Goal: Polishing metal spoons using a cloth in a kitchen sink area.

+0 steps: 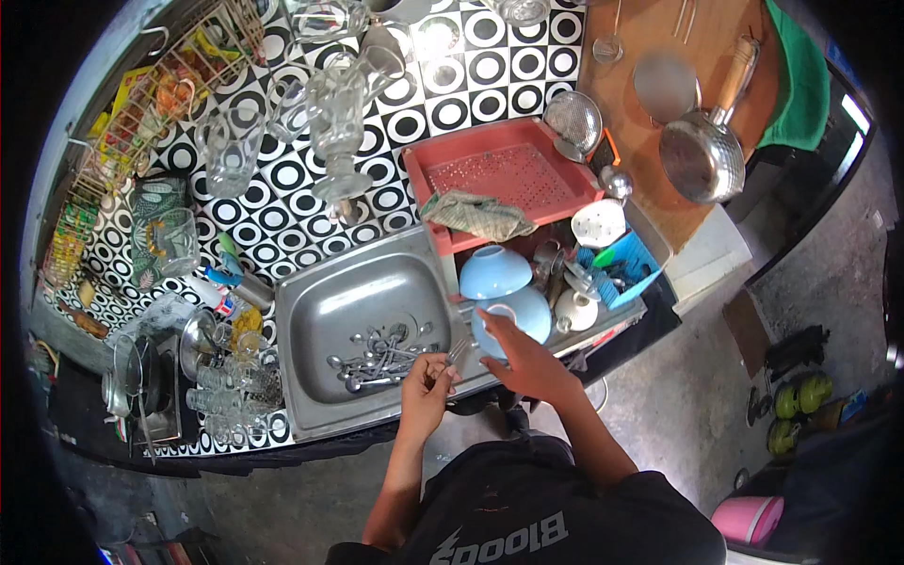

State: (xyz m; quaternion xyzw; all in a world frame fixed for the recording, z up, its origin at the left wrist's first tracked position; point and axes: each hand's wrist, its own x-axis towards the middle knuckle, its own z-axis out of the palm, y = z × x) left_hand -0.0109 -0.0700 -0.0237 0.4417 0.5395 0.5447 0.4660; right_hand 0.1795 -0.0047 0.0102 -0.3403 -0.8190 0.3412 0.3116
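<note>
My left hand (429,385) is closed on a metal fork (458,349) above the right front rim of the stainless steel sink (321,304). Inside the basin lies a heap of metal spoons and other cutlery (378,360). My right hand (526,357), empty with fingers apart, is over the near light-blue bowl (533,318); whether it touches the bowl I cannot tell. Another light-blue bowl (496,272) rests upside down just behind. A white ribbed vessel (576,311) stands right of the bowls.
Behind the bowls is a red plastic tray (501,176) with a checked cloth (480,215) over its front edge. A blue basket (639,265) holds utensils at the right. Drinking glasses (215,399) crowd the counter left of the sink. A glass goblet (339,141) lies behind it.
</note>
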